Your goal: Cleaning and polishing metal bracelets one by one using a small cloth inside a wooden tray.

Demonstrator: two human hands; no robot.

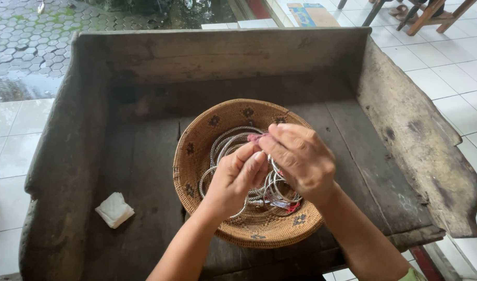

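Although only the head view is available, it shows both hands raised together over a round woven basket [207, 156] that sits near the middle of a worn wooden counter [144, 208] with raised boards on three sides. The left hand [237, 179] has its grip pinched narrow, thumb against forefinger, on what appears to be one silver wire bangle from the heap of silver bangles [233, 139] lying in the basket's bowl; the exact contact is partly hidden behind the fingers. The right hand [301, 158] is curled over from the far side, its grip closed on a small pink piece [254, 138], which may be cloth or a tag. The hands are held directly above the bowl, so in my judgement anything released would fall back among the bangles rather than onto the boards. A folded white cloth [114, 209] lies apart on the counter, to the left. White tiled floor [457, 73] surrounds the counter.
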